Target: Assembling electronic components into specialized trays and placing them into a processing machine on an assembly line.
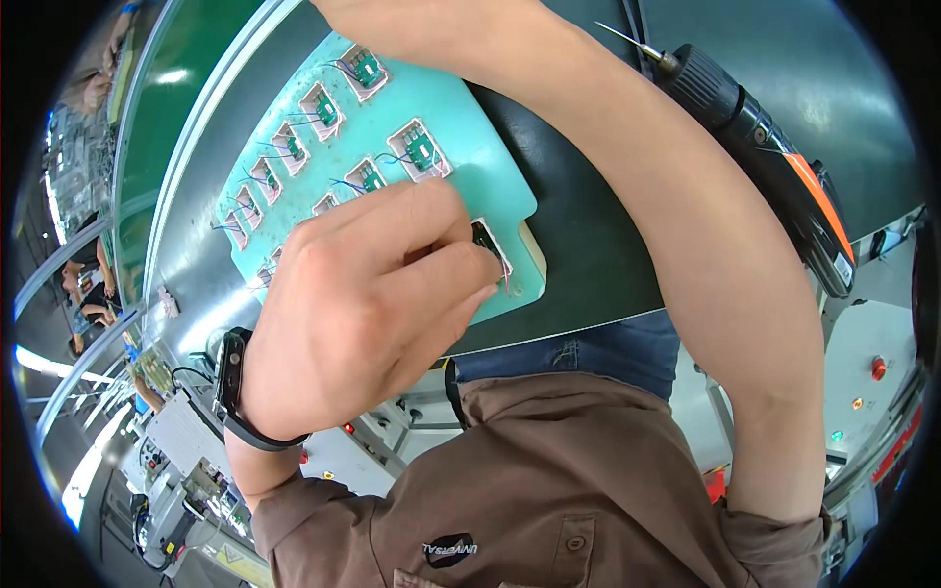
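Observation:
A pale green tray (470, 127) lies on the dark tabletop, with rows of rectangular pockets. Small green circuit boards (420, 152) with thin wires sit in several pockets. My left hand (363, 284), with a black band at its wrist, is closed over the tray's near right corner, thumb and index finger pinched at a pocket. A dark piece (480, 236) shows in that pocket beside the fingertips; whatever the fingers hold is hidden. My right forearm (627, 147) arches over the tray's far side; its hand (392, 22) is largely cut off by the top edge, fingers out of sight.
A black and orange electric screwdriver (765, 147) lies at the right, its bit pointing toward the far left. The curved table edge (578, 328) runs close to my waist. Left of the table is a green surface (186, 88) with a pale rail. Machines stand below.

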Demonstrator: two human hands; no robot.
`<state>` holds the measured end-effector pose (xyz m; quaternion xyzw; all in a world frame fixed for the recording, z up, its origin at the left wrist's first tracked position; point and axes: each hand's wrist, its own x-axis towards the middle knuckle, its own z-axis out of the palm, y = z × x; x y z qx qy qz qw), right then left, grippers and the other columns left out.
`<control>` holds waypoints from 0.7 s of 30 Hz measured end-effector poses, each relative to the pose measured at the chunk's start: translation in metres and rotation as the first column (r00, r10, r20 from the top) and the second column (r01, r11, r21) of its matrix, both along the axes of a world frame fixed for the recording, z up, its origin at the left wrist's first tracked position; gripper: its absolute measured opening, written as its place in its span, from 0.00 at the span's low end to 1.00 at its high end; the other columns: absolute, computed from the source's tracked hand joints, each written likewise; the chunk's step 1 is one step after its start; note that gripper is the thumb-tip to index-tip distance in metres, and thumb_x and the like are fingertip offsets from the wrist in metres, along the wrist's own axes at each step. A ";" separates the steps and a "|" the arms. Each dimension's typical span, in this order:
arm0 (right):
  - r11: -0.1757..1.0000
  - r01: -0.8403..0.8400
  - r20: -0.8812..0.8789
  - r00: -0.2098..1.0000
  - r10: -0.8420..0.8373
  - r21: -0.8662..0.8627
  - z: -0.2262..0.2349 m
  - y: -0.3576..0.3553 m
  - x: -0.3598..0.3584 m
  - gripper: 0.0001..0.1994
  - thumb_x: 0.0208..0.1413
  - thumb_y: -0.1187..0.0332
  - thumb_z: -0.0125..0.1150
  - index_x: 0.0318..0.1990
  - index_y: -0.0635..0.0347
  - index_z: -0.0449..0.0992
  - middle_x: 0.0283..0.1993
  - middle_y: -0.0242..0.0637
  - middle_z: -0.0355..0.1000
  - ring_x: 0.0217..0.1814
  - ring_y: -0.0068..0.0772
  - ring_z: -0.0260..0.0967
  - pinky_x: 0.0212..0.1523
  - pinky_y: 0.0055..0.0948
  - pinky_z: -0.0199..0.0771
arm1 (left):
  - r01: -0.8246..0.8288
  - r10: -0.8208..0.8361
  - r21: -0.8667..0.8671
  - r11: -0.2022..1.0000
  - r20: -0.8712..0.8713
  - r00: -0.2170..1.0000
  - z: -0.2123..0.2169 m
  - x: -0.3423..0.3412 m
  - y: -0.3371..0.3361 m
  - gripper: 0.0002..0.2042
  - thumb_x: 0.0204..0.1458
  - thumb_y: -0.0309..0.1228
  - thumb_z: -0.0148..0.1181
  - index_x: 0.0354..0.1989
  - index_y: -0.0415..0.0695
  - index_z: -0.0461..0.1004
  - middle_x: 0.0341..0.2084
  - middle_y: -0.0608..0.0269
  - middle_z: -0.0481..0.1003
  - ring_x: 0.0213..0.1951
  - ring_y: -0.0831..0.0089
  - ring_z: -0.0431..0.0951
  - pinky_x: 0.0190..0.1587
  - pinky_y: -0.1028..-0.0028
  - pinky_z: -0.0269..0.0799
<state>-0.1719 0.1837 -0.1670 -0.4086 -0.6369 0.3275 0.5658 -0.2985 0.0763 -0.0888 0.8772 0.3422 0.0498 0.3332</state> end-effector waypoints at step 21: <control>0.999 0.038 0.042 0.998 -0.038 0.002 0.001 0.001 0.002 0.12 0.50 0.71 0.53 0.24 0.73 0.77 0.28 0.65 0.72 0.36 0.64 0.73 0.41 0.48 0.75 | 0.030 0.090 0.516 0.856 -0.205 0.975 -0.016 -0.001 -0.017 0.08 0.40 0.23 0.56 0.32 0.41 0.69 0.28 0.61 0.67 0.26 0.67 0.70 0.26 0.69 0.62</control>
